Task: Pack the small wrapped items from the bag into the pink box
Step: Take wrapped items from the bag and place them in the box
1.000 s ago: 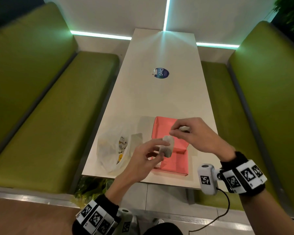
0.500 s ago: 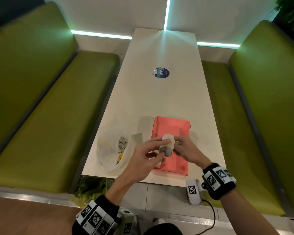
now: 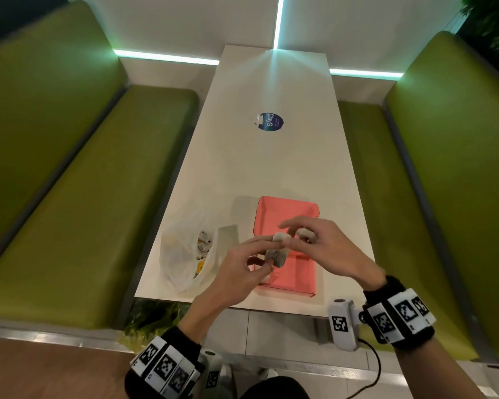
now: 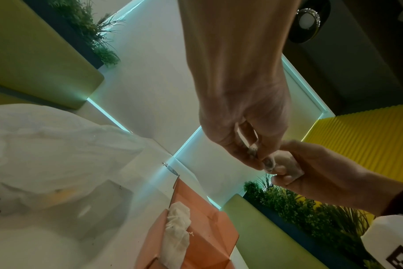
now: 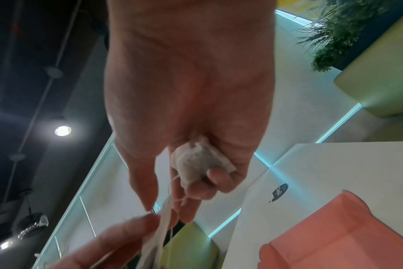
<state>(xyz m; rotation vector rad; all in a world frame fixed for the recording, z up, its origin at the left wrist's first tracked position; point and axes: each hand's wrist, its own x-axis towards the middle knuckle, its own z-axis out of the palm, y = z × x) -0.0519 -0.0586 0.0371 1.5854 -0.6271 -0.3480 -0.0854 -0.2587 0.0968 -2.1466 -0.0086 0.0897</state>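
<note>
The pink box (image 3: 297, 272) lies open near the table's front edge, with one white tea bag (image 4: 177, 227) inside. Left of it, the white plastic bag (image 3: 182, 254) holds several more wrapped items. Above the box, my left hand (image 3: 268, 253) pinches a grey tea bag (image 3: 277, 254) between thumb and fingers. My right hand (image 3: 285, 234) keeps a second tea bag (image 5: 196, 160) tucked under its curled last fingers. Its thumb and forefinger pinch the top of the grey tea bag (image 5: 159, 227).
The long white table (image 3: 271, 168) carries a round blue sticker (image 3: 269, 121) at mid-length. Green padded benches (image 3: 84, 197) run along both sides. Plants (image 4: 299, 209) stand behind the bench backs.
My right hand, still holding its tea bag, has come from above the box lid to the left hand's tea bag and now pinches its top. The left hand has barely moved.
</note>
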